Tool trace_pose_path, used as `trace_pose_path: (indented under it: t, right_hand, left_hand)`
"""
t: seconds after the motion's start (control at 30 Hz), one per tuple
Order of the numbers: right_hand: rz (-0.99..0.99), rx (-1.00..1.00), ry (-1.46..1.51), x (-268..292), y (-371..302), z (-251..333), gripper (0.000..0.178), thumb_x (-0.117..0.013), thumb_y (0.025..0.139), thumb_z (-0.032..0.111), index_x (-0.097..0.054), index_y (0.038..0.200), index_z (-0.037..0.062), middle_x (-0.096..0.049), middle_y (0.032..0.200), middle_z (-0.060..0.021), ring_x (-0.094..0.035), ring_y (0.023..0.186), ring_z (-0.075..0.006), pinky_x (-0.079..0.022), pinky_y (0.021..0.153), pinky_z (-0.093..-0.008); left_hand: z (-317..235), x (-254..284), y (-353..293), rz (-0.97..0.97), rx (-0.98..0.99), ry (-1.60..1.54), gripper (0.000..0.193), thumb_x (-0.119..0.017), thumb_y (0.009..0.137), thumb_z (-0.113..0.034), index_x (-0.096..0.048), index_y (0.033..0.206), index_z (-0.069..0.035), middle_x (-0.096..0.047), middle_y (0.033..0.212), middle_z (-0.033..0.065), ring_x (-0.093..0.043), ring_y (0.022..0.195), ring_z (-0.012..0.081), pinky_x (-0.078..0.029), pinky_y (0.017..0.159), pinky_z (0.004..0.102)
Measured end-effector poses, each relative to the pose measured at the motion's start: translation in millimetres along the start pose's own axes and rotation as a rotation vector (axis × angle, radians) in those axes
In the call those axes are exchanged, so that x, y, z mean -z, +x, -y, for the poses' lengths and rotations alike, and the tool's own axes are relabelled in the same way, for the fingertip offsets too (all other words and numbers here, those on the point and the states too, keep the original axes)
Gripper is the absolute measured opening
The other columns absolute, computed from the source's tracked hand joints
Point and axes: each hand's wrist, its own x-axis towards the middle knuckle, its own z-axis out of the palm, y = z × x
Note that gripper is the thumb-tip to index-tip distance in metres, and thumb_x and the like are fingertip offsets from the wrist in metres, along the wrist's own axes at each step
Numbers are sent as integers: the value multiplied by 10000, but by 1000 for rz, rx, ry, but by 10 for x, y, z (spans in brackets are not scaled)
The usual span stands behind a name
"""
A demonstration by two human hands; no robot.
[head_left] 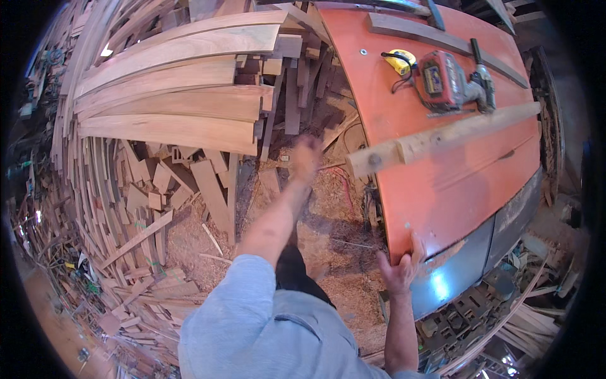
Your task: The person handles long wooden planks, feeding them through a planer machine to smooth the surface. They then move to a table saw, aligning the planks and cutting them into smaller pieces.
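My left hand (306,155) is stretched forward over the gap between the stacked planks (170,123) and the orange tabletop (442,215). Motion smears its fingers, so I cannot tell whether it holds anything. At the near corner of the tabletop is my right hand (401,270), thumb and forefinger spread apart, the fingers up against the edge. Across the orange surface lies a long wooden piece (442,136), its left end jutting past the edge. Beyond it sit a red and grey cordless power tool (440,82) and a yellow tape measure (400,61).
A dark wooden strip (442,45) lies along the tabletop's far side. Offcuts (208,189) heap up below the planks, and wood shavings (341,284) cover the floor around me. A dark metal surface (457,271) adjoins the tabletop's near side, with wooden blocks (461,335) beside it.
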Motion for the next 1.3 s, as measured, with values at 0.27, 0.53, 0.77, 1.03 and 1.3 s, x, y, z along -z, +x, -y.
trace_pose_path:
  t: [0.27, 0.53, 0.77, 1.03, 1.3]
  right_hand:
    - [19, 97, -142, -312, 25, -286, 581, -729, 874, 405, -422, 1305, 166, -489, 1410, -223, -473, 1210, -445, -425, 1015, -579]
    - [-112, 56, 32, -264, 47, -246, 978, -865, 745, 355, -312, 1544, 243, -547, 1414, -172, -545, 1223, -350, -504, 940, -503]
    - [-103, -13, 64, -67, -110, -140, 426, -830, 769, 420, -615, 917, 83, -567, 1389, -153, -519, 1273, -355, -459, 1038, -515]
    - [-172, -366, 417, 323, -419, 247, 533, -712, 921, 504, -688, 1006, -21, -569, 1389, -177, -589, 1189, -362, -478, 1021, -416]
    - [-934, -643, 369, 1556, -3720, 1425, 246, -833, 831, 164, -744, 1018, 29, -743, 1058, -115, -736, 853, -257, -607, 737, -354]
  left_hand:
    - [381, -2484, 171, 676, -51, -67, 416, -590, 985, -238, -586, 1323, 4, -680, 1192, 222, -654, 1112, 345, -531, 938, 476]
    - [1102, -1195, -231, 902, -389, 251, 357, -569, 981, -228, -620, 1276, -34, -685, 1150, 219, -664, 1038, 362, -528, 894, 482]
    - [1904, 1116, -1094, 1361, -821, 602, 351, -574, 948, -252, -667, 1260, -120, -701, 1209, 189, -684, 1070, 373, -541, 944, 489]
    - [-371, 1365, -2384, 1324, -1243, 465, 185, -626, 931, -252, -728, 1016, -123, -722, 864, 149, -700, 832, 380, -565, 748, 484]
    - [-2395, 1989, -4254, 1127, -1106, -100, 161, -639, 987, -156, -710, 943, -19, -749, 865, 113, -713, 745, 219, -557, 685, 348]
